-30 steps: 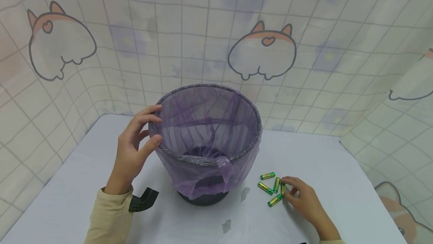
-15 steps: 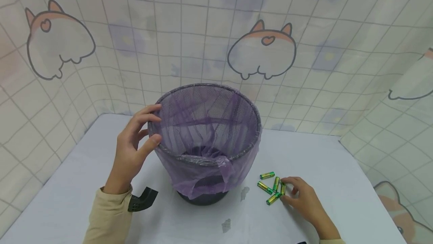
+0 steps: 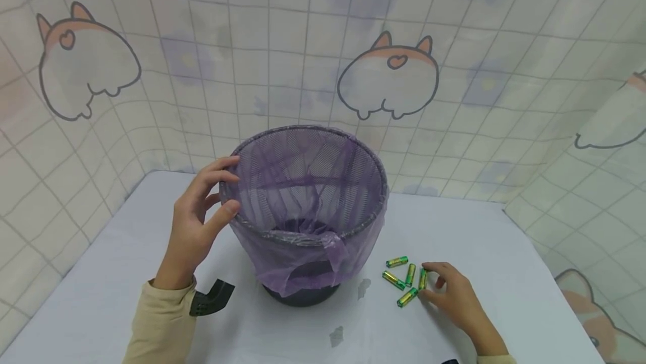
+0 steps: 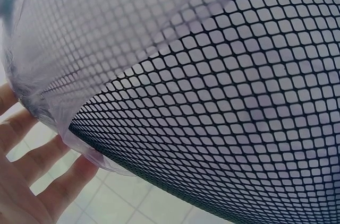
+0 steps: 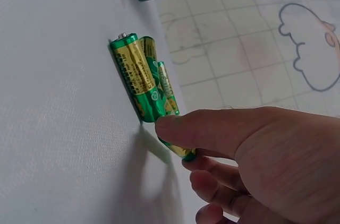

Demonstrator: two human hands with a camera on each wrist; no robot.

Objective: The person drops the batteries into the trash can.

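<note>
A dark mesh waste bin (image 3: pixel 303 299) lined with a thin purple bag (image 3: pixel 308 196) stands upright on the white table. My left hand (image 3: pixel 194 224) holds its rim at the left side, fingers and thumb bent at the edge. In the left wrist view, fingers (image 4: pixel 64 181) touch the bag-covered rim. To the right of the bin my right hand (image 3: pixel 449 294) pinches one green-and-gold battery (image 3: pixel 423 279) at the table between thumb and fingers. The thumb hides part of this battery (image 5: pixel 183 152) in the right wrist view. Several like batteries (image 3: pixel 393 280) lie just left of it.
Two grey patches (image 3: pixel 336 336) mark the tabletop in front of the bin. A patterned curtain (image 3: pixel 282 44) with cartoon animals hangs behind and at both sides. A black wrist mount (image 3: pixel 212 298) juts from the left sleeve (image 3: pixel 161 319).
My right thumb has closed in on the rightmost battery, which has shifted slightly right, away from the others. The left hand and the waste bin have stayed in place.
</note>
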